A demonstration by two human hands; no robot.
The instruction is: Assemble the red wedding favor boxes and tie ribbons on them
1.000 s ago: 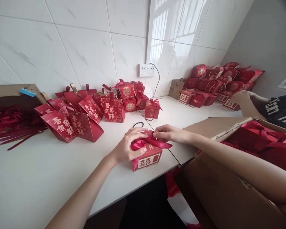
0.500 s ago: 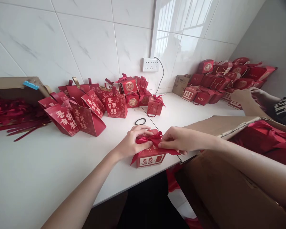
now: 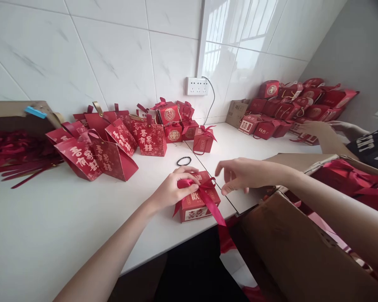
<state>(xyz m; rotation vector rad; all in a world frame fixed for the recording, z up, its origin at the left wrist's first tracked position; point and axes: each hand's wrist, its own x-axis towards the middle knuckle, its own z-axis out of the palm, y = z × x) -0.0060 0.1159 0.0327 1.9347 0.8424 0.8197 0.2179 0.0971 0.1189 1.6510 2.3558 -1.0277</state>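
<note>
On the white table near its front edge stands a red gift box [image 3: 195, 202] with a white label on its front. A red ribbon [image 3: 211, 203] is tied over its top, and one tail hangs down past the table edge. My left hand [image 3: 179, 187] pinches the ribbon's left loop between thumb and fingers at the top of the box. To the right of the box my right hand [image 3: 239, 176] hovers with its fingers apart, holding nothing. Behind the box lies a black elastic band [image 3: 184, 161].
Red gift bags [image 3: 113, 157] and small boxes [image 3: 173, 121] line the wall. An open carton [image 3: 280, 226] of red items stands right, another carton [image 3: 15, 108] far left. A co-worker's hands [image 3: 318, 132] are near piled boxes [image 3: 280, 105]. A socket [image 3: 197, 86] is on the wall.
My right hand has let go of the ribbon and moved up and right. The ribbon's right tail now falls forward over the box. My left hand stays on the bow.
</note>
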